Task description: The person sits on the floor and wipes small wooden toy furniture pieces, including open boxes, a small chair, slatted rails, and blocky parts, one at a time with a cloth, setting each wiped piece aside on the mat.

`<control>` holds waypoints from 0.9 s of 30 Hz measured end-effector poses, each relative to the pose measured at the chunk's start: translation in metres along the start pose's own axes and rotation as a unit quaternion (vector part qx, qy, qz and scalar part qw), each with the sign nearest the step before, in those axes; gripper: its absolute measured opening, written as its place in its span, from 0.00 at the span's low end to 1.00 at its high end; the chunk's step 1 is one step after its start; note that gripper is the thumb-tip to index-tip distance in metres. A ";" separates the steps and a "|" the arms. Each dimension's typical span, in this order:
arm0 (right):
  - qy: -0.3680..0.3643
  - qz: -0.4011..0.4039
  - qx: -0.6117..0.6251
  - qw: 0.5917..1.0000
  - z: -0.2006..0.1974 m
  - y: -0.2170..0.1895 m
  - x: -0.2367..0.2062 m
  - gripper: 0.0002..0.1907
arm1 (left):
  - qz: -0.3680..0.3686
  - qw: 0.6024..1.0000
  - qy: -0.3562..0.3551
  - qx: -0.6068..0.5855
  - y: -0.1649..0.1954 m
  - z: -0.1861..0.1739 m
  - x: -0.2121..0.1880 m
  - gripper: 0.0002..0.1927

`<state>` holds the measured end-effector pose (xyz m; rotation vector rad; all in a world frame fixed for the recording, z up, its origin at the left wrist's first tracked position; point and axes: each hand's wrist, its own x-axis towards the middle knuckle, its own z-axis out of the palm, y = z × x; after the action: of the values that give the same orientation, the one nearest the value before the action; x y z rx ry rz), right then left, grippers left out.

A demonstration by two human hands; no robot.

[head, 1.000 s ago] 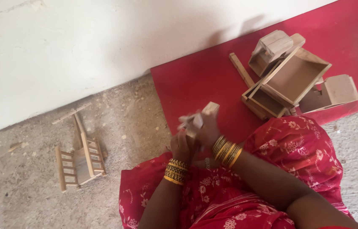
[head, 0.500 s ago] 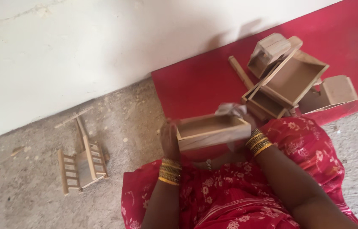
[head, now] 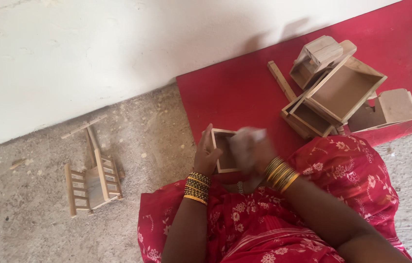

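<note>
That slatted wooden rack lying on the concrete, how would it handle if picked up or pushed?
The slatted wooden rack is probably light and stiff: thin strips, open gaps. Likely fragile at its joints. It would probably scrape rather than slide on the rough concrete floor.

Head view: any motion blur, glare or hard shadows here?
Head view: the right hand is smeared by motion blur over the small open wooden box; left hand sharp; soft shadows on the white wall; no glare.

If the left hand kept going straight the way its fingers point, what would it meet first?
The left hand already grips the small wooden box, fingers pointing up-frame. Past the box's edge lies bare red mat, then the white wall. Depth is hard to judge, so likely the mat first.
</note>
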<state>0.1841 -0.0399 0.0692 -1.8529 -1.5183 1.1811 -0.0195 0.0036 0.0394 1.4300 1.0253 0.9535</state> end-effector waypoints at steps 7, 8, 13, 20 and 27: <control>0.078 -0.263 0.146 0.950 0.073 0.016 0.016 0.23 | 0.045 0.991 0.000 0.129 -0.006 0.006 -0.008 0.37; 0.104 -0.228 0.138 0.958 0.073 0.028 0.026 0.21 | 0.047 0.990 -0.004 0.132 -0.007 0.006 -0.010 0.37; 0.041 -0.033 -0.038 0.998 0.068 0.057 0.035 0.16 | 0.062 0.993 0.001 0.099 -0.006 0.003 -0.006 0.36; 0.125 -0.221 0.007 0.967 0.075 0.039 0.026 0.14 | 0.050 0.989 -0.017 0.137 0.003 0.008 -0.008 0.35; 0.058 -0.102 -0.210 0.971 0.059 0.046 0.032 0.17 | 0.059 0.995 -0.005 0.082 0.003 0.003 -0.016 0.35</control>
<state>0.1604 -0.0317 -0.0088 -1.9203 -1.9477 0.6827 -0.0209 -0.0123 0.0422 1.6453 1.0413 0.9626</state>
